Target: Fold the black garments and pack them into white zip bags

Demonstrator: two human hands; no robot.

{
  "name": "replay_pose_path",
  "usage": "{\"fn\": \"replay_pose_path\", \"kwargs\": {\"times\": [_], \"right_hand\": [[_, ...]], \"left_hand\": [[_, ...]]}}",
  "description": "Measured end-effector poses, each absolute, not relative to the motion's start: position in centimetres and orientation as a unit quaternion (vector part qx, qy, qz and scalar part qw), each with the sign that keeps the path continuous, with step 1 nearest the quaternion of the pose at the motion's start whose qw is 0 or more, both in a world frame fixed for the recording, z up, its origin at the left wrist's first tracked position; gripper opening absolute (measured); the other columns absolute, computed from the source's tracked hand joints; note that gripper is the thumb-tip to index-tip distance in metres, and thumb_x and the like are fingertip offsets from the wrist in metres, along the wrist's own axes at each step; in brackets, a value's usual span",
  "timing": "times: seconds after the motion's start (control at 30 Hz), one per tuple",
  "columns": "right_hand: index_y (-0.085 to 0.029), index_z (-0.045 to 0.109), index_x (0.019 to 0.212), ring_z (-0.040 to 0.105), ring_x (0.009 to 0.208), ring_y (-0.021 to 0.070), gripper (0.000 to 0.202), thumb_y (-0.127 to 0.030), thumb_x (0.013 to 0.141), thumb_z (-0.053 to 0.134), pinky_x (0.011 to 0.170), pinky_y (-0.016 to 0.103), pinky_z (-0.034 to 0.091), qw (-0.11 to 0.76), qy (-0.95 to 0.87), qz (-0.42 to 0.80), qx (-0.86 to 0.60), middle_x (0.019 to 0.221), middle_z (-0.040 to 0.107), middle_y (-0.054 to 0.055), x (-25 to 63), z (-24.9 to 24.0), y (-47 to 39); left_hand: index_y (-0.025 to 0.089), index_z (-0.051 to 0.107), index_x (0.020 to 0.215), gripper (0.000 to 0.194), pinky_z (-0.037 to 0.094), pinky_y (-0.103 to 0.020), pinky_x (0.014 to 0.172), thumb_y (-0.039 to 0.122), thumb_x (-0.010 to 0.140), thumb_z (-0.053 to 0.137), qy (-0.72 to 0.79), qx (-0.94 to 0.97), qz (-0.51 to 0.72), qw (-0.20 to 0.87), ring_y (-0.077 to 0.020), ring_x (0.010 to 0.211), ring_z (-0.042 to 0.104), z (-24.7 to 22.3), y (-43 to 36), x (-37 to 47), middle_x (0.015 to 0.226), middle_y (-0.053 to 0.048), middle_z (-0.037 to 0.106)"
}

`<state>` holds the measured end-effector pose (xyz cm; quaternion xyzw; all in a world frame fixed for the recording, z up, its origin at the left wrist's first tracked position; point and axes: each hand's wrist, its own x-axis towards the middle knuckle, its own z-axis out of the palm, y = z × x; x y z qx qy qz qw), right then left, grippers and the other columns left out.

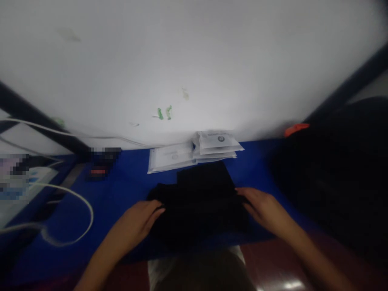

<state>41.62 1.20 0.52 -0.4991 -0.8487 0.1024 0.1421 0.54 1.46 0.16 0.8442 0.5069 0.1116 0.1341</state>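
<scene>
Black cloth: here it is, spread on the blue table (119,190) in front of the person, the black cloth (200,206) lying between both hands.
Left hand: thumb and fingertips close together, the left hand (144,218) appears to pinch the cloth's left edge.
Right hand: over on the other side, the right hand (265,204) seems to grip the right edge between fingers and thumb.
Folding so far: partly done, by the look of it; a narrower section juts out at the back, and the outline is uneven. Layers are too dark to count.
Still undone: the cloth is neither squared up nor bagged.
White packets: behind it, one flat packet (172,157) sits beside a stack of packets (216,145).
</scene>
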Motion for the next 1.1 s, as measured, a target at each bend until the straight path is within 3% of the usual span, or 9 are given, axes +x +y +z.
{"fn": "replay_pose_path", "kwargs": {"times": [0.13,0.33,0.43,0.6,0.73,0.9,1.0,1.1], "right_hand": [[-0.016,0.063,0.113,0.068,0.103,0.0298,0.027,-0.013,0.088,0.052,0.088,0.046,0.057,0.074,-0.847,0.025,-0.526,0.117,0.068,0.018,41.1,-0.2,6.0],[-0.011,0.059,0.126,0.052,0.128,0.0293,0.045,-0.007,0.082,0.052,0.105,0.042,0.045,0.066,-0.884,-0.007,-0.462,0.140,0.054,0.017,39.1,-0.9,11.3],[-0.013,0.062,0.120,0.056,0.117,0.0276,0.037,-0.006,0.087,0.046,0.099,0.041,0.046,0.039,-0.881,-0.037,-0.469,0.126,0.061,0.016,38.0,-1.4,12.9],[-0.014,0.065,0.103,0.059,0.100,0.0266,0.025,-0.005,0.089,0.046,0.088,0.037,0.048,0.026,-0.877,-0.046,-0.478,0.101,0.064,0.014,37.3,-2.2,14.0],[-0.013,0.065,0.102,0.057,0.097,0.0266,0.022,-0.007,0.089,0.049,0.087,0.036,0.047,0.037,-0.883,-0.040,-0.467,0.099,0.063,0.013,37.7,-1.6,14.0],[-0.014,0.065,0.106,0.053,0.095,0.0254,0.022,-0.014,0.094,0.047,0.085,0.035,0.045,0.097,-0.891,-0.029,-0.443,0.099,0.060,0.012,38.9,0.6,12.4],[-0.016,0.065,0.105,0.052,0.088,0.0236,0.021,-0.016,0.094,0.048,0.080,0.035,0.044,0.134,-0.906,0.007,-0.401,0.095,0.058,0.010,39.8,1.7,10.2],[-0.018,0.067,0.101,0.051,0.085,0.0225,0.020,-0.013,0.091,0.051,0.079,0.036,0.043,0.095,-0.918,0.053,-0.381,0.093,0.058,0.008,40.1,2.0,7.5]], "left_hand": [[0.021,0.065,0.101,0.026,0.051,-0.040,0.081,0.039,0.100,0.046,0.508,0.850,0.107,0.085,-0.0260,0.090,0.067,1.0,4.8,2.3,0.097,-0.006,0.072],[0.019,0.060,0.120,0.034,0.049,-0.042,0.093,0.043,0.096,0.054,0.514,0.846,0.121,0.078,-0.0287,0.110,0.061,-0.1,9.7,4.7,0.119,-0.012,0.064],[0.019,0.060,0.120,0.032,0.050,-0.041,0.092,0.038,0.094,0.057,0.510,0.852,0.098,0.067,-0.0285,0.110,0.061,-1.2,11.7,5.5,0.122,-0.013,0.062],[0.018,0.061,0.101,0.013,0.051,-0.038,0.085,0.020,0.090,0.056,0.509,0.854,0.093,0.054,-0.0261,0.098,0.062,-1.7,12.5,6.2,0.105,-0.010,0.064],[0.018,0.059,0.102,0.013,0.050,-0.040,0.081,0.019,0.092,0.051,0.527,0.841,0.115,0.040,-0.0272,0.096,0.061,-1.1,11.9,6.2,0.102,-0.010,0.063],[0.020,0.057,0.103,0.012,0.049,-0.039,0.088,0.022,0.095,0.047,0.524,0.823,0.218,0.024,-0.0255,0.102,0.058,0.2,11.1,5.5,0.103,-0.008,0.063],[0.020,0.057,0.101,0.011,0.048,-0.038,0.092,0.020,0.094,0.048,0.459,0.853,0.240,0.063,-0.0235,0.104,0.057,1.0,8.9,5.3,0.107,-0.008,0.062],[0.021,0.059,0.097,0.010,0.048,-0.038,0.089,0.019,0.092,0.051,0.400,0.888,0.192,0.119,-0.0223,0.100,0.058,1.1,5.5,5.2,0.106,-0.007,0.062]]}}
